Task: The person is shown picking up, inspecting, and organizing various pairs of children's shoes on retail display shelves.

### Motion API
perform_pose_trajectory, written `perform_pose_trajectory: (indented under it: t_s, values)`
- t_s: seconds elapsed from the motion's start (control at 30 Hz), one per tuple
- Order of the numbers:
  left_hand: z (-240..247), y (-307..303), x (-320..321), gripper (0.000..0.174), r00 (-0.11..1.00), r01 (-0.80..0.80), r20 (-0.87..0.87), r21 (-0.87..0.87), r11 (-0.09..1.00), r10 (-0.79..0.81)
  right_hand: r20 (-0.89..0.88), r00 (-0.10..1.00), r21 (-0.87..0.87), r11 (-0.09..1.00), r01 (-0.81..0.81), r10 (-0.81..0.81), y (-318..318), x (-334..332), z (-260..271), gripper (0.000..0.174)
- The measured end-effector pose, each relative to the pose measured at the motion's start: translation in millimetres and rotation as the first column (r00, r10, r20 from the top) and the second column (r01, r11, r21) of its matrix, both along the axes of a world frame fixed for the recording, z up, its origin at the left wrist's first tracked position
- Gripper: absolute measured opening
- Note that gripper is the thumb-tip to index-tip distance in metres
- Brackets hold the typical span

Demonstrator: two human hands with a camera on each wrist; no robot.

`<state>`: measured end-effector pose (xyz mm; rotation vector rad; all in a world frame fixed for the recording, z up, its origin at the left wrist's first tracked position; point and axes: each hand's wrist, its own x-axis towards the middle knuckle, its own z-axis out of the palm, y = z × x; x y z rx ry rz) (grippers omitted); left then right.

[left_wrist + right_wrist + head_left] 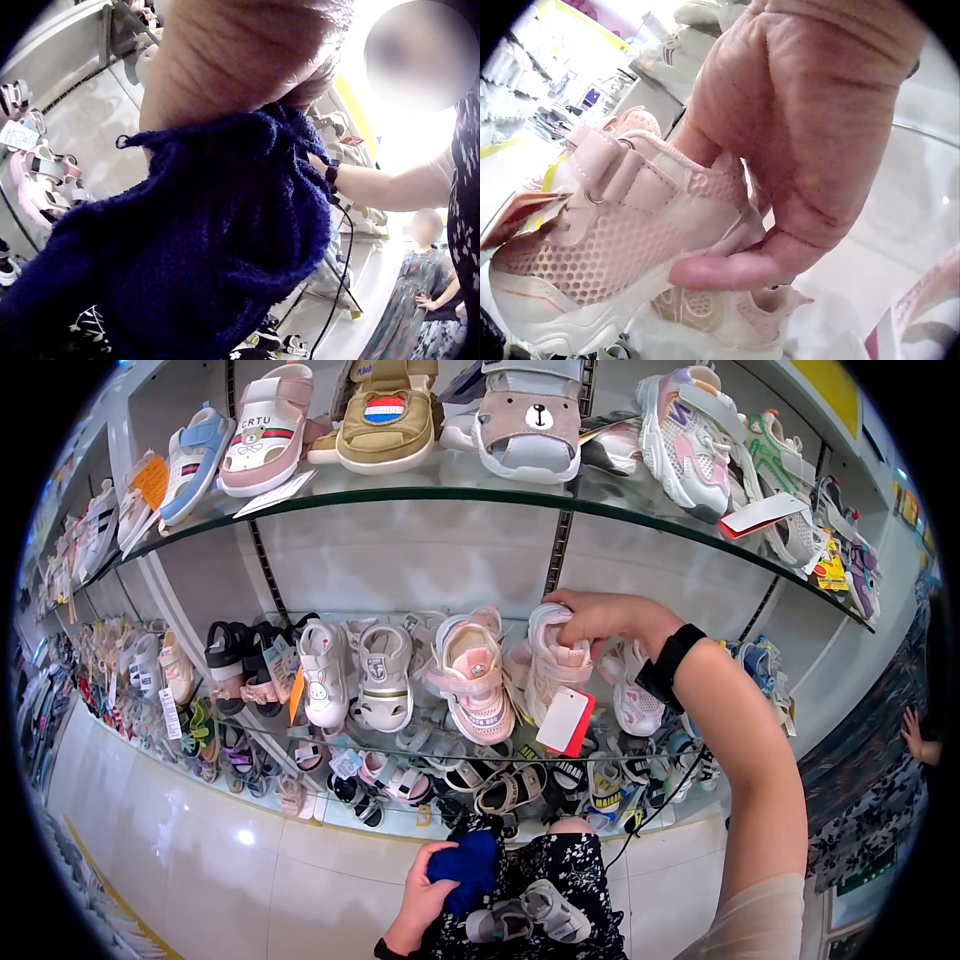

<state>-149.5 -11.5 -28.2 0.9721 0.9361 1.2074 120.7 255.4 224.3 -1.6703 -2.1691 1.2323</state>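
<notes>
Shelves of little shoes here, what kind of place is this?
Probably a children's shoe shop: small shoes line the glass shelves, and a red-and-white tag hangs at the pink sneaker.

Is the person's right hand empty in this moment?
No, the right hand grips a pale pink mesh shoe at its heel, the thumb pressed along its side.

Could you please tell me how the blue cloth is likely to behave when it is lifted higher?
The blue cloth will probably flop and sag rather than hold a shape, since it hangs in loose folds from the left hand. Its fuzzy, towel-like surface suggests that it would grip rather than slip, and it looks fairly light for its size.
</notes>
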Motion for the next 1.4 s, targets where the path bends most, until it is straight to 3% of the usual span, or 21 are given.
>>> perform_pose_trajectory:
  t_s: [0.17, 0.3, 0.4, 0.43, 0.53, 0.67, 0.77, 0.87, 1.1, 1.2, 1.4]
  values:
    - [0.9, -1.6, 0.0, 0.054, 0.999, -0.001, -0.034, -0.024, 1.0, 0.0, 0.001, 1.0, -0.043, 0.999, 0.013, -0.013, -7.9, 6.6, 4.9, 0.097]
    - [-2.3, 0.9, 0.5, 0.054, 0.998, -0.023, -0.052, -0.013, 1.0, 0.022, 0.033, 0.999, 0.138, 0.99, -0.012, 0.008, -31.9, 25.3, 41.5, 0.086]
    - [1.3, 0.8, 0.3, 0.053, 0.997, -0.045, -0.062, -0.034, 0.998, 0.043, 0.113, 0.993, 0.324, 0.946, 0.007, -0.046, -41.8, 59.9, 66.8, 0.081]
    - [-1.0, 1.0, 0.4, 0.052, 0.998, -0.054, -0.046, -0.046, 0.997, 0.052, 0.109, 0.985, 0.364, 0.927, 0.088, -0.136, -49.4, 69.8, 69.9, 0.079]
    - [-2.3, 3.6, 2.5, 0.053, 0.996, -0.058, -0.067, 0.005, 0.998, 0.058, 0.138, 0.956, 0.311, 0.928, 0.205, -0.258, -51.4, 108.9, 55.2, 0.082]
    - [-0.9, 6.5, 9.2, 0.053, 0.999, -0.036, -0.028, -0.016, 0.999, 0.036, 0.03, 0.971, 0.038, 0.971, 0.237, -0.238, -49.4, 137.3, 16.0, 0.092]
    - [2.6, 5.1, 14.7, 0.053, 0.998, -0.044, -0.034, -0.023, 0.999, 0.043, 0.167, 0.958, 0.082, 0.971, 0.223, -0.234, -55.0, 119.3, 18.7, 0.095]
    - [8.0, 1.9, 19.1, 0.053, 0.999, -0.051, -0.018, -0.035, 0.998, 0.05, 0.154, 0.941, 0.011, 0.953, 0.304, -0.302, -30.2, 128.9, 6.7, 0.097]
    - [-9.1, 1.8, 16.7, 0.053, 0.998, -0.052, -0.044, -0.035, 0.998, 0.05, 0.123, 0.983, -0.063, 0.988, 0.144, -0.136, -7.1, 126.9, -4.0, 0.075]
    - [-3.3, 1.4, 17.0, 0.053, 0.998, -0.054, -0.03, -0.03, 0.998, 0.053, 0.12, 0.97, 0.002, 0.977, 0.211, -0.21, -14.8, 118.9, -0.6, 0.068]
    - [-3.8, 3.6, 15.4, 0.053, 0.999, -0.046, -0.007, -0.045, 0.998, 0.046, 0.015, 0.994, 0.04, 0.994, 0.107, -0.107, -13.5, 101.1, -10.1, 0.06]
